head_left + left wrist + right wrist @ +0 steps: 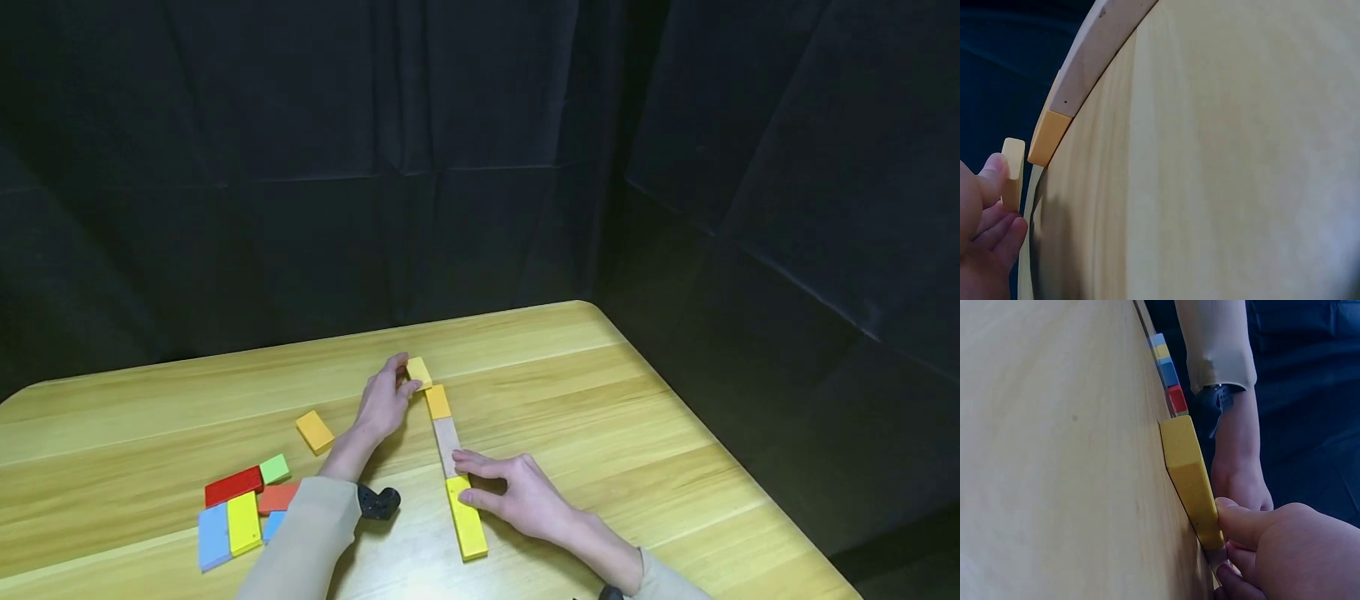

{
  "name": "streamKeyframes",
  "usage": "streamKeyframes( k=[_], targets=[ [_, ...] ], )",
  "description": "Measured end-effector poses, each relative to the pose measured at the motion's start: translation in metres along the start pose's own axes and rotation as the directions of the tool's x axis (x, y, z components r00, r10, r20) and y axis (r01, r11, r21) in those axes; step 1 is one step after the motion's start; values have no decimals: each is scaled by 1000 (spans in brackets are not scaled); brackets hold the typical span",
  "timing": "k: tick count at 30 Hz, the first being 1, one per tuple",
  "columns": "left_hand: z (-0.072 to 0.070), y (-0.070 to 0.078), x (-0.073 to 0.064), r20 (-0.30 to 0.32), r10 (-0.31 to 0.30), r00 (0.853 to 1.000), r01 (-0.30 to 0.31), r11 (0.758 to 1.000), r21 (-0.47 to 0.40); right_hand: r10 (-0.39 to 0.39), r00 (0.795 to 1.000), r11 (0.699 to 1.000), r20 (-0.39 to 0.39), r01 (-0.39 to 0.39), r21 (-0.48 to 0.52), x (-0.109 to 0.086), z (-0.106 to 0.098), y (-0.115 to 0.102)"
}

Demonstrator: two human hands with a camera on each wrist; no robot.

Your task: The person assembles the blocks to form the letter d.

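Note:
A row of flat blocks lies end to end on the table: a yellow block (pixel 467 521) nearest, then a pale wooden block (pixel 446 442), then an orange block (pixel 438 402). At the row's far end my left hand (pixel 384 398) pinches a light yellow block (pixel 419 372) between thumb and fingers. In the left wrist view this light yellow block (pixel 1014 169) is held just past the orange block (pixel 1049 139). My right hand (pixel 525 493) rests at the row, thumb on the yellow block (pixel 1194 494) and fingers reaching over the pale one.
A loose orange block (pixel 315 432) lies left of my left forearm. Further left sit a red block (pixel 233 487), a green block (pixel 274 468), a second yellow block (pixel 243 523), a light blue block (pixel 214 536) and an orange-red block (pixel 276 497). Dark curtains (pixel 487 167) hang behind the table.

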State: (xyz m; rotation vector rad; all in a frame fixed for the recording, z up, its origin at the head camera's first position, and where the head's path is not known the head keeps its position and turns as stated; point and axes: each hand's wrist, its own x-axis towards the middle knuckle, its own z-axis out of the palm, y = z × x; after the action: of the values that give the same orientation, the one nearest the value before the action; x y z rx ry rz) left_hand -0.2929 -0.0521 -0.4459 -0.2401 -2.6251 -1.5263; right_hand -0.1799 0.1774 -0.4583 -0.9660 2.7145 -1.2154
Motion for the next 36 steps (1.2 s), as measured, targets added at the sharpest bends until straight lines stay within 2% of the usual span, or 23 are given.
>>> streamKeyframes(
  k=[10, 28, 36],
  targets=[
    [6, -4, 8, 12, -18, 1000, 17, 1000, 14, 13, 1000, 1000, 7, -13, 7, -1, 2, -1],
    [12, -1, 8, 5, -22, 1000, 22, 999, 41, -11, 1000, 1000, 2, 11, -10, 0, 2, -3],
    [13, 0, 8, 33, -38, 999, 36, 998, 57, -14, 1000, 1000, -2, 14, -17, 0, 2, -3]
  ],
)
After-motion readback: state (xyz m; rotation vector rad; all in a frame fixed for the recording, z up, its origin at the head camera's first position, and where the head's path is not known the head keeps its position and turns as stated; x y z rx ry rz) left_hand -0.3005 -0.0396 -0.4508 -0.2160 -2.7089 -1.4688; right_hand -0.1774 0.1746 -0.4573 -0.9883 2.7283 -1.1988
